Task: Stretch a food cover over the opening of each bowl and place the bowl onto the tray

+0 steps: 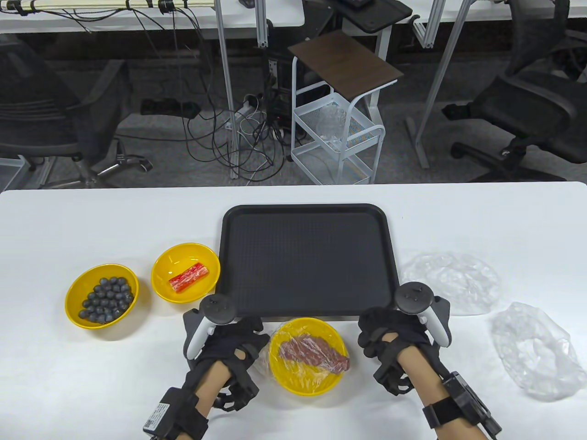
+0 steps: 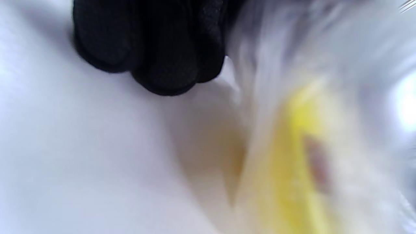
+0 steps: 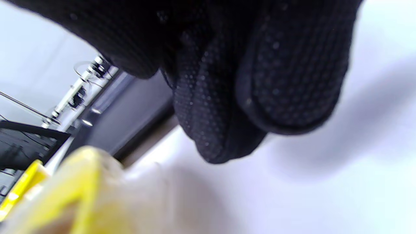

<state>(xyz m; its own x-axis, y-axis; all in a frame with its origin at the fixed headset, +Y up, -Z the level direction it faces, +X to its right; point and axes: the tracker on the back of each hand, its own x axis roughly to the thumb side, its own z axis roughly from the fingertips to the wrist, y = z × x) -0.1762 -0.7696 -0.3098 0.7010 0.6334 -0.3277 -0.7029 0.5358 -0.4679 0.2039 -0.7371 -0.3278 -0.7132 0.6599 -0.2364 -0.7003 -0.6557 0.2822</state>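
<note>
A yellow bowl of meat (image 1: 307, 356), wrapped in a clear cover, is seen on the white table (image 1: 91, 389) just near of the black tray (image 1: 306, 261), between the left hand (image 1: 231, 341) and the right hand (image 1: 390, 337), whose grasp cannot be told.

Both gloved hands low, palms down.
Left hand (image 1: 236, 341) and right hand (image 1: 390, 337) have curled fingers; each grip unclear.

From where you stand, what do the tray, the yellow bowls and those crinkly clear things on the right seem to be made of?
Tray: likely matte black plastic, its floor finely textured.
Yellow bowls: probably glossy plastic or melamine, with soft highlights.
Clear food covers: thin transparent plastic film, wrinkled and see-through.
</note>
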